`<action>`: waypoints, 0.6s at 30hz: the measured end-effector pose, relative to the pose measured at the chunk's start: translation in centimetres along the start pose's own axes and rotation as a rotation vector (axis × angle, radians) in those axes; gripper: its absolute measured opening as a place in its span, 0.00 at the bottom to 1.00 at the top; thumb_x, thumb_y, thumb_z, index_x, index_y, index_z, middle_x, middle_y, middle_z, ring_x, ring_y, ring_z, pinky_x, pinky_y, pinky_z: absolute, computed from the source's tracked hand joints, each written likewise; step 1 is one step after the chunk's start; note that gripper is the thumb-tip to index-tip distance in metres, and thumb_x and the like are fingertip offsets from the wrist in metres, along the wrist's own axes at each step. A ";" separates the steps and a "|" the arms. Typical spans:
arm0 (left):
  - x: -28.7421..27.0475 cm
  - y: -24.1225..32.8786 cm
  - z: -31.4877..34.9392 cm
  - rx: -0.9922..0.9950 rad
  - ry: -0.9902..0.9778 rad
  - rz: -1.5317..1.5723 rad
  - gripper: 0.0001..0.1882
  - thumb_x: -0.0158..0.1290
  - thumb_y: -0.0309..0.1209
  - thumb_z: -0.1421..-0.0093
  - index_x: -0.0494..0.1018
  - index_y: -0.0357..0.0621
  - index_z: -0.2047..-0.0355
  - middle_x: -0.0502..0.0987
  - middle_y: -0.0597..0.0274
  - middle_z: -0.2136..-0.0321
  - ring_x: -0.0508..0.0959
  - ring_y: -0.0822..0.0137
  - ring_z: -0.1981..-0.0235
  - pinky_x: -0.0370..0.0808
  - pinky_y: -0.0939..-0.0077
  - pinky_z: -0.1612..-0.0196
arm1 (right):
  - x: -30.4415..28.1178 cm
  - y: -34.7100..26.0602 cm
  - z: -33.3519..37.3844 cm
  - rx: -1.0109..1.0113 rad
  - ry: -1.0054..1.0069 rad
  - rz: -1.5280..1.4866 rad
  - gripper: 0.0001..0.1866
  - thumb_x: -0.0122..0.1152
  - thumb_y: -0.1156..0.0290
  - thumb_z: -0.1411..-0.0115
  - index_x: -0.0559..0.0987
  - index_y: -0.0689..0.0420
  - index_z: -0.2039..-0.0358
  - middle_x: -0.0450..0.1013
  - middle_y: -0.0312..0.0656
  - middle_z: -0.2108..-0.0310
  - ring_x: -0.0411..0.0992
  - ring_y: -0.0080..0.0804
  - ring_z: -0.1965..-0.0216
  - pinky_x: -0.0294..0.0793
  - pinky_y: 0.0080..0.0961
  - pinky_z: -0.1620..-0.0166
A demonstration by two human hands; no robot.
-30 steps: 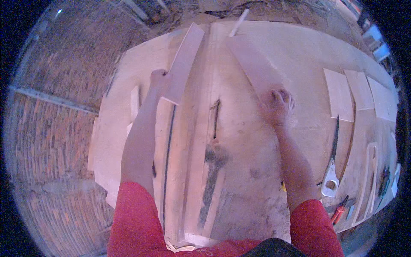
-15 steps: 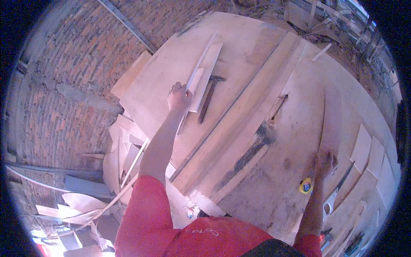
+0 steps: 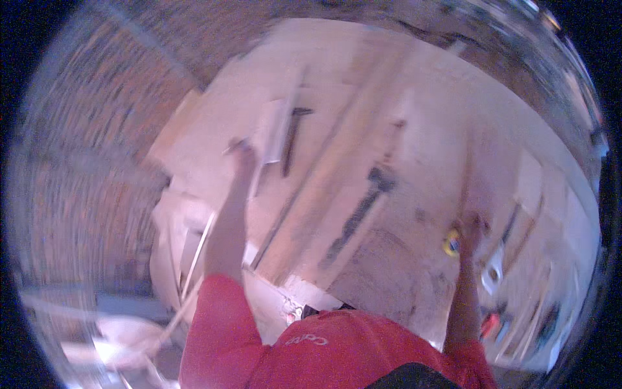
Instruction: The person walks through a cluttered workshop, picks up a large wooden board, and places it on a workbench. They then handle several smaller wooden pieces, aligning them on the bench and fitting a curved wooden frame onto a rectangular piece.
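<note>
The view is blurred by motion. My left hand [image 3: 241, 153] is just left of some pale wooden strips [image 3: 275, 133], its fingers smeared but seemingly apart, with nothing seen in them. Right of the strips lies a hammer [image 3: 291, 142] with a dark handle. My right hand [image 3: 475, 224] is curled at the lower end of a thin, long brown wooden board [image 3: 483, 168]. A yellow tape measure [image 3: 451, 243] lies close beside my right wrist. All of these are on a large wooden work surface [image 3: 350, 58].
A handsaw [image 3: 494, 272] with a pale handle and several thin wood pieces [image 3: 529, 172] lie at the right. A dark elongated patch [image 3: 355, 223] marks the middle. Wood offcuts [image 3: 129, 337] are heaped at lower left, below a brick wall [image 3: 84, 162].
My left hand has come off the pale strips and moved left. The whole view has shifted and blurred. My right hand stays at the brown board, now nearer the tape measure.
</note>
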State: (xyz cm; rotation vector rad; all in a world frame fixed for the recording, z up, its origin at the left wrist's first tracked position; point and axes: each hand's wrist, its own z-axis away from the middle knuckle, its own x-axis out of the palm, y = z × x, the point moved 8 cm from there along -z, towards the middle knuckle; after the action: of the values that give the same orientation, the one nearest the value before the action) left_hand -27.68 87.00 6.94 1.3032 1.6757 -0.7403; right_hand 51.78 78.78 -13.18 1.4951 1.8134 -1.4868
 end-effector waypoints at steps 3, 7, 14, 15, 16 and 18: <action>-0.8 -7.0 5.8 -0.100 -0.043 -0.109 0.32 0.54 0.53 0.43 0.65 0.45 0.47 0.68 0.47 0.49 0.70 0.45 0.47 0.67 0.45 0.48 | -2.8 -13.9 -2.1 0.105 -0.325 0.100 0.33 0.69 0.46 0.46 0.76 0.51 0.45 0.73 0.47 0.45 0.66 0.50 0.40 0.61 0.45 0.36; -3.7 -8.7 11.2 -0.258 0.056 -0.108 0.52 0.54 0.68 0.44 0.57 0.47 0.30 0.64 0.41 0.36 0.64 0.37 0.36 0.58 0.36 0.38 | -6.3 -14.2 -3.3 0.076 -0.021 0.252 0.30 0.70 0.44 0.49 0.80 0.48 0.49 0.74 0.46 0.48 0.68 0.47 0.42 0.62 0.50 0.38; -7.3 -2.7 23.1 -0.393 -0.028 -0.082 0.33 0.49 0.60 0.35 0.68 0.47 0.42 0.71 0.54 0.52 0.74 0.52 0.49 0.65 0.44 0.50 | -10.8 -3.0 -10.5 0.383 0.019 0.266 0.38 0.70 0.41 0.50 0.76 0.47 0.42 0.69 0.48 0.42 0.65 0.51 0.39 0.60 0.57 0.38; -7.6 -3.1 25.1 -0.447 -0.061 -0.078 0.32 0.49 0.59 0.34 0.68 0.47 0.43 0.71 0.54 0.52 0.74 0.52 0.50 0.65 0.44 0.50 | -12.1 -2.9 -12.5 0.448 -0.015 0.295 0.41 0.70 0.39 0.50 0.74 0.47 0.40 0.68 0.49 0.41 0.65 0.52 0.38 0.60 0.57 0.37; -8.0 -2.7 26.5 -0.440 -0.095 -0.114 0.32 0.49 0.58 0.35 0.68 0.46 0.43 0.71 0.53 0.52 0.74 0.52 0.50 0.65 0.44 0.50 | -12.7 -2.2 -14.1 0.516 -0.044 0.325 0.44 0.69 0.36 0.51 0.72 0.47 0.38 0.67 0.51 0.39 0.64 0.53 0.38 0.60 0.56 0.37; -8.3 -2.8 29.9 -0.341 -0.089 -0.215 0.31 0.50 0.56 0.35 0.68 0.45 0.44 0.70 0.52 0.52 0.74 0.50 0.50 0.65 0.43 0.50 | -11.8 1.7 -16.9 0.511 -0.062 0.358 0.53 0.68 0.31 0.54 0.66 0.48 0.33 0.63 0.54 0.36 0.61 0.55 0.35 0.58 0.56 0.34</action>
State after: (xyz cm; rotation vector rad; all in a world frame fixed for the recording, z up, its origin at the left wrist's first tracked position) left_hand -21.65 57.03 0.74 0.8522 1.7941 -0.5931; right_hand 63.20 87.39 1.68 1.8533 1.0895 -1.8569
